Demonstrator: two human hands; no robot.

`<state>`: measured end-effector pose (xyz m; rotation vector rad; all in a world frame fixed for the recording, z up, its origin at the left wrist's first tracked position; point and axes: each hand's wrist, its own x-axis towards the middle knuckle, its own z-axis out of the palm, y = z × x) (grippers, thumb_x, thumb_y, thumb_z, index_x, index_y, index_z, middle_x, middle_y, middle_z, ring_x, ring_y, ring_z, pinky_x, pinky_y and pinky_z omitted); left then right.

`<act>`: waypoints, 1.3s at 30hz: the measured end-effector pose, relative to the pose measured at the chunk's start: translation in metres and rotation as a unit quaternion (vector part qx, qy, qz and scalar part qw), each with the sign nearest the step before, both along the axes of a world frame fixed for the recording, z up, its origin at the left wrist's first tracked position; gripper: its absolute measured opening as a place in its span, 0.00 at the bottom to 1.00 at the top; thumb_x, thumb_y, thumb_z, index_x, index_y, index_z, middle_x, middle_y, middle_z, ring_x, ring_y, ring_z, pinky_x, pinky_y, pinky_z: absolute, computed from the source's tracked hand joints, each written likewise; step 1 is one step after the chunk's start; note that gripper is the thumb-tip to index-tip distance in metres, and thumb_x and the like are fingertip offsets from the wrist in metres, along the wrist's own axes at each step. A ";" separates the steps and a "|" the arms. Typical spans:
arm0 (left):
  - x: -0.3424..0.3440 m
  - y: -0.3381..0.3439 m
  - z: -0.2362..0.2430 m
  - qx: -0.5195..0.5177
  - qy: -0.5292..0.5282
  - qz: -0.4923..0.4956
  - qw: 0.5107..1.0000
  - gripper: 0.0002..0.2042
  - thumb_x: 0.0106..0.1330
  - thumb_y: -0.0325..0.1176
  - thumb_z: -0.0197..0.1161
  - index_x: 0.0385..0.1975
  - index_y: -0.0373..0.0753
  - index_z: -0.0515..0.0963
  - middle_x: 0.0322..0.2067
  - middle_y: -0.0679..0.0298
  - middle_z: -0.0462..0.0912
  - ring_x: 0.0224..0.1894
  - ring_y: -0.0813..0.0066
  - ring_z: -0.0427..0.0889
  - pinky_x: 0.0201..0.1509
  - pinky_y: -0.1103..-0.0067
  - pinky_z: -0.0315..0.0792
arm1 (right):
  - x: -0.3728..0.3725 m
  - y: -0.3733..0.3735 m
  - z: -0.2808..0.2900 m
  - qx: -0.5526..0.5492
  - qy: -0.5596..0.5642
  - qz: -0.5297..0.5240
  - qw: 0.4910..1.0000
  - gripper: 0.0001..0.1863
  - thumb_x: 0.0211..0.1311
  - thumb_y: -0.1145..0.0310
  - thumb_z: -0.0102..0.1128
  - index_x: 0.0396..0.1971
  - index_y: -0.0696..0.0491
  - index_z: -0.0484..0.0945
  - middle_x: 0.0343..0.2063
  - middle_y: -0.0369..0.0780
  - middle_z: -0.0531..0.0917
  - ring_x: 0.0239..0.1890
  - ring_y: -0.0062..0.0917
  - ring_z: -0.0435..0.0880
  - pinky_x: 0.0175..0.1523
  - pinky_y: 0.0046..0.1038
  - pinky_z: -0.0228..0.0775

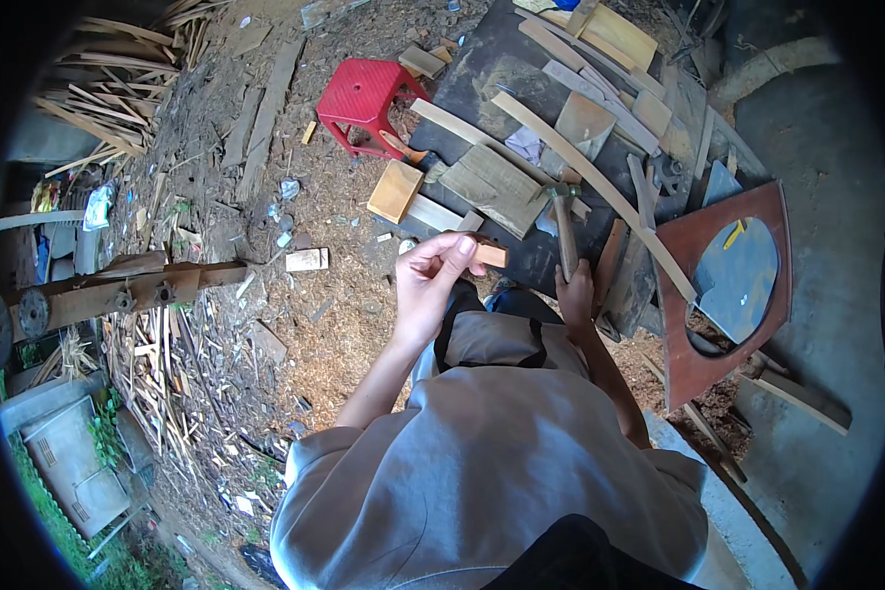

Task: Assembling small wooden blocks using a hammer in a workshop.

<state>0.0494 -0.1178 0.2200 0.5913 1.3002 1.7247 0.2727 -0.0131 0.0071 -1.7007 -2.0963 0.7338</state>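
My left hand (431, 285) is closed on a small wooden block (490, 256), with the thumb on top and the block's cut end pointing right. My right hand (575, 292) is wrapped round the lower handle of a hammer (565, 231), whose head is up at the far end, beside a long curved wood strip (600, 182). Ahead of both hands lies a dark work board (467, 84). On it rest a weathered wooden block (495, 187) and a lighter block (395, 191) at its left edge. A dark-bristled brush (410, 150) lies just beyond that lighter block.
A red plastic stool (366, 93) stands at the far left of the board. To my right leans a reddish-brown panel (674, 295) with a large round opening. Wood scraps and shavings cover the ground, and piled sticks (167, 383) lie at left.
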 end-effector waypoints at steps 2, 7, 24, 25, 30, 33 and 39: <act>0.002 0.002 0.013 0.001 0.002 -0.004 1.000 0.09 0.65 0.30 0.60 0.38 0.30 0.79 0.30 0.62 0.81 0.31 0.80 0.80 0.39 0.84 0.73 | 0.000 0.006 -0.002 -0.002 -0.011 0.027 1.000 0.19 0.55 0.64 0.63 0.35 0.64 0.68 0.31 0.56 0.75 0.34 0.53 0.78 0.39 0.46 0.71; 0.002 0.006 0.016 0.129 0.239 -0.021 0.962 0.16 0.54 0.19 0.67 0.43 0.32 0.79 0.45 0.56 0.76 0.40 0.77 0.79 0.45 0.82 0.75 | -0.001 0.017 0.028 0.036 -0.145 0.097 0.984 0.18 0.57 0.65 0.62 0.38 0.64 0.70 0.33 0.50 0.75 0.39 0.48 0.78 0.42 0.41 0.72; 0.003 0.005 0.033 0.112 0.342 -0.069 0.930 0.19 0.49 0.19 0.68 0.44 0.31 0.78 0.43 0.53 0.79 0.41 0.71 0.80 0.45 0.78 0.76 | -0.060 0.013 0.240 -0.001 0.433 0.352 0.830 0.16 0.51 0.79 0.66 0.42 0.59 0.80 0.38 0.43 0.81 0.38 0.27 0.81 0.40 0.25 0.74; 0.004 0.005 0.032 0.111 0.310 -0.085 0.941 0.19 0.50 0.17 0.66 0.45 0.29 0.76 0.46 0.53 0.76 0.45 0.69 0.79 0.48 0.77 0.76 | -0.061 0.013 0.240 0.002 0.437 0.341 0.832 0.16 0.50 0.79 0.66 0.42 0.59 0.80 0.38 0.43 0.81 0.38 0.27 0.81 0.40 0.25 0.74; 0.007 0.005 0.036 0.084 0.209 -0.109 0.968 0.25 0.50 0.22 0.72 0.49 0.27 0.73 0.50 0.52 0.72 0.49 0.67 0.78 0.49 0.76 0.78 | -0.060 0.010 0.254 0.075 0.396 0.335 0.852 0.17 0.47 0.83 0.66 0.41 0.60 0.80 0.39 0.44 0.80 0.39 0.28 0.82 0.41 0.25 0.76; 0.007 0.005 0.033 0.056 0.233 -0.112 0.964 0.27 0.47 0.25 0.75 0.48 0.27 0.74 0.45 0.54 0.76 0.43 0.71 0.81 0.46 0.78 0.78 | -0.059 0.004 0.263 0.109 0.357 0.343 0.862 0.20 0.45 0.85 0.64 0.43 0.60 0.78 0.41 0.44 0.78 0.40 0.29 0.82 0.44 0.26 0.78; 0.010 0.004 0.041 0.054 0.293 -0.098 0.950 0.24 0.47 0.23 0.74 0.46 0.27 0.76 0.40 0.55 0.80 0.37 0.73 0.83 0.42 0.79 0.78 | -0.052 0.000 0.266 0.052 0.350 0.334 0.874 0.18 0.48 0.83 0.63 0.43 0.60 0.78 0.36 0.42 0.80 0.33 0.23 0.81 0.37 0.22 0.75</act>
